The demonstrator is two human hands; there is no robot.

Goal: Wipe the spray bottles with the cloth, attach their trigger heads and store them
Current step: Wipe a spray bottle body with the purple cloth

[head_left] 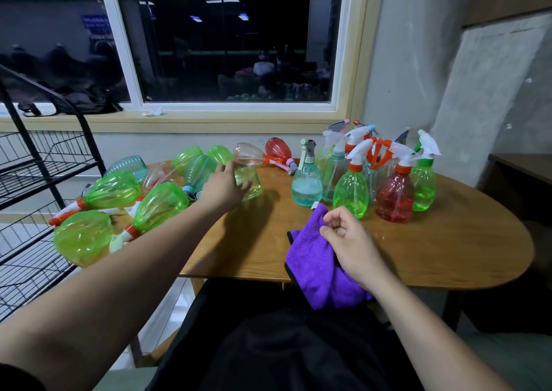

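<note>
1. Left hand [222, 187] is wrapped round a green bottle [252, 183] lying on its side mid-table. Right hand [349, 241] sits curled on the purple cloth [313, 268] at the near edge, and I can't tell if it's actually pinching it.
2. Biggest risk imo: pulling that bottle out bumps the loose pile of bottles [155, 205] just beside it, and the ones at the left edge roll off.
3. The cloth overhangs the table [448, 256], so it could slip into the lap.
4. Upright bottles with trigger heads [349, 193] crowd the right side. The wire rack [44, 163] stands left, beyond the pile.
</note>
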